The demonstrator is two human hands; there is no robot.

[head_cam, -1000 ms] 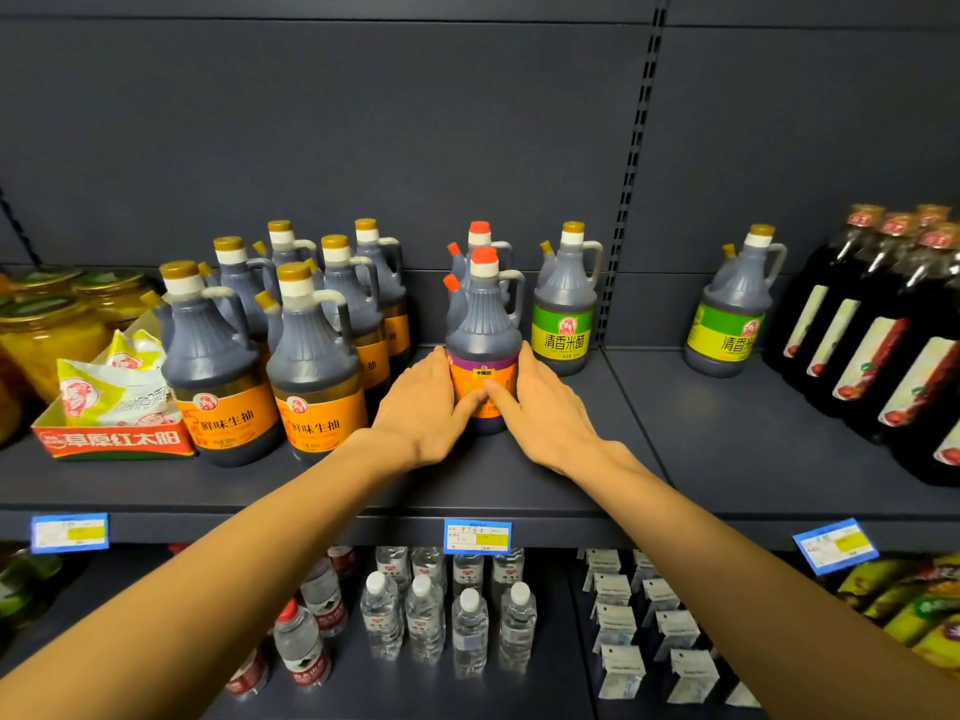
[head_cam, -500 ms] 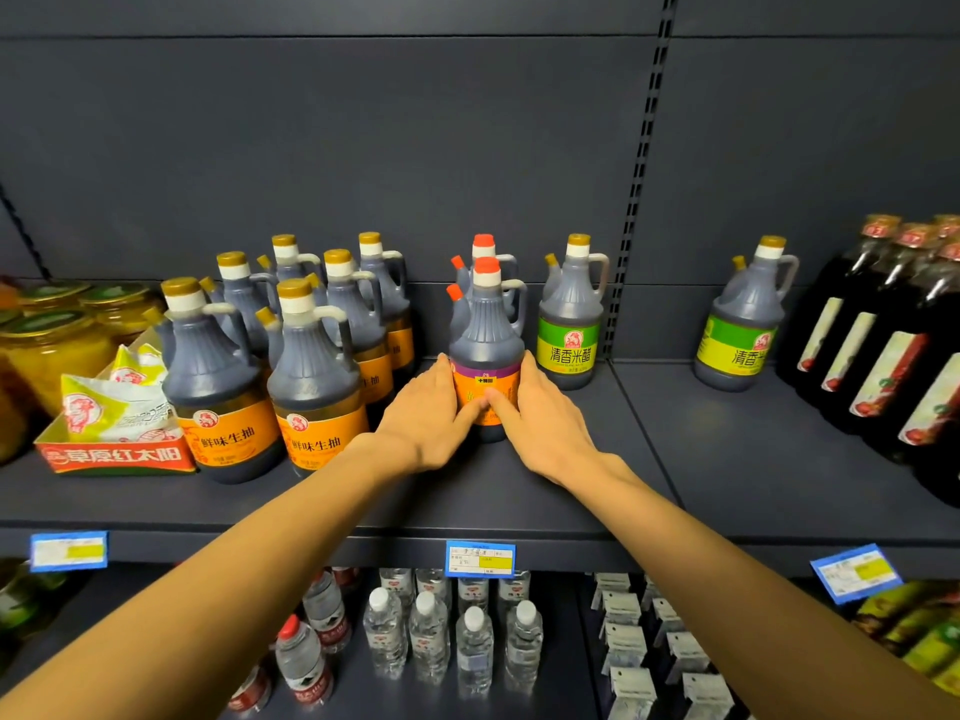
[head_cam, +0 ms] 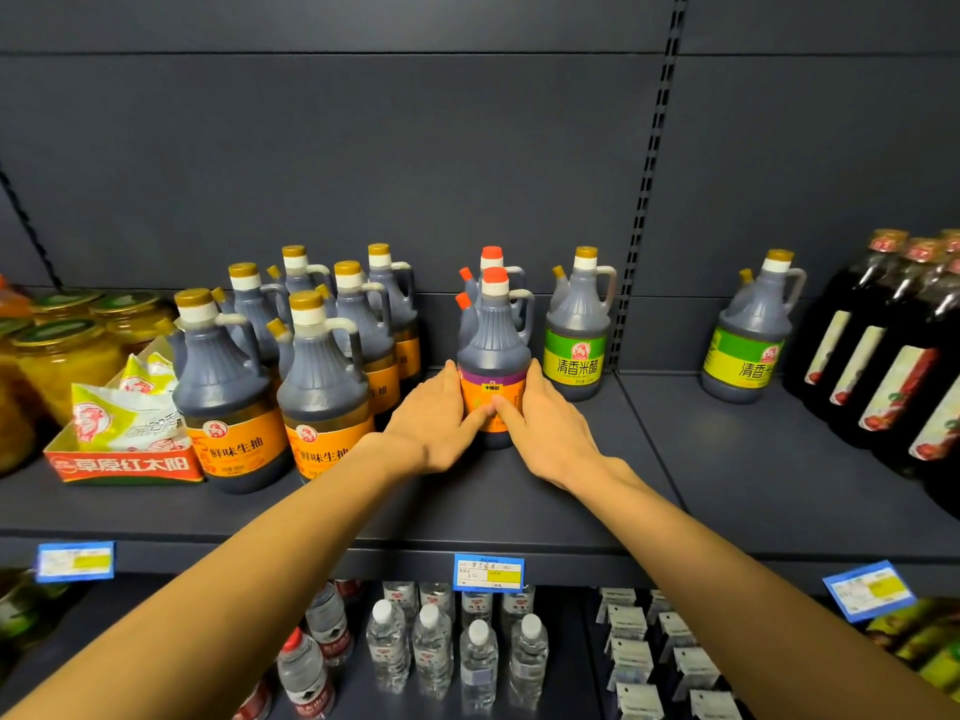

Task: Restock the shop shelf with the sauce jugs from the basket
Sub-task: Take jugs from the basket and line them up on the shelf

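Note:
A dark sauce jug [head_cam: 493,350] with a red cap and an orange-and-purple label stands upright on the grey shelf [head_cam: 519,501], just in front of a second red-capped jug [head_cam: 491,259]. My left hand [head_cam: 434,420] grips its lower left side. On the lower right side my right hand [head_cam: 548,426] grips it too, and both thumbs meet on the front label. The basket is out of view.
Several gold-capped jugs with orange labels [head_cam: 322,387] crowd the shelf to the left, beside a red snack box [head_cam: 124,459] and yellow jars [head_cam: 62,356]. Green-labelled vinegar jugs [head_cam: 576,335] [head_cam: 748,335] and tall dark bottles [head_cam: 893,356] stand to the right. Water bottles [head_cam: 431,646] sit below.
Both hands stay clasped round the red-capped jug in the same spot. The shelf sits slightly lower in the picture, as the camera has tilted.

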